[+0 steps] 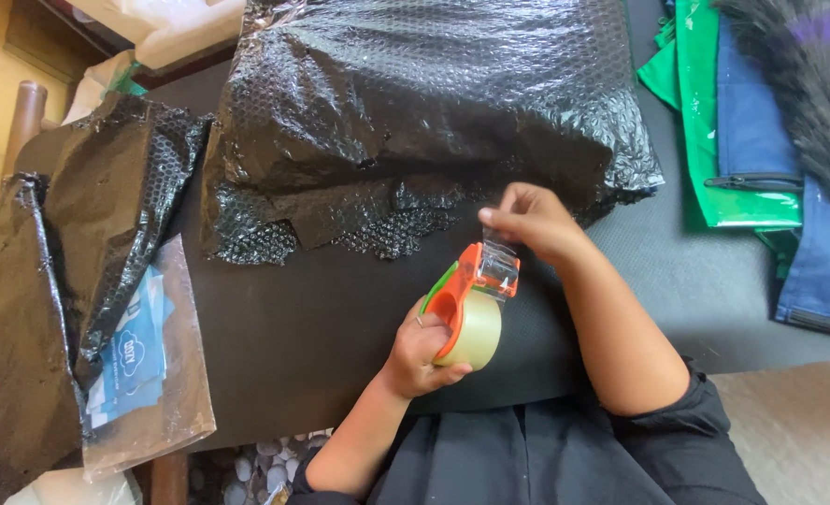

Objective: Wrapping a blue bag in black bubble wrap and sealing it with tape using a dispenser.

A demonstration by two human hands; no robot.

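My left hand (420,353) grips an orange tape dispenser (460,292) that carries a roll of clear tape (476,332), held over the dark table (312,327). The fingers of my right hand (530,220) pinch the free end of the clear tape (497,257) and hold it up from the dispenser's front. Just beyond both hands lies a large bundle wrapped in black bubble wrap (415,112), its ragged lower edge close to my right hand.
A second heap of black bubble wrap (69,271) covers the table's left end, with a clear plastic bag of blue-and-white printed packets (144,365) beside it. Green and blue bags (742,140) and a grey furry thing (808,84) lie at the right.
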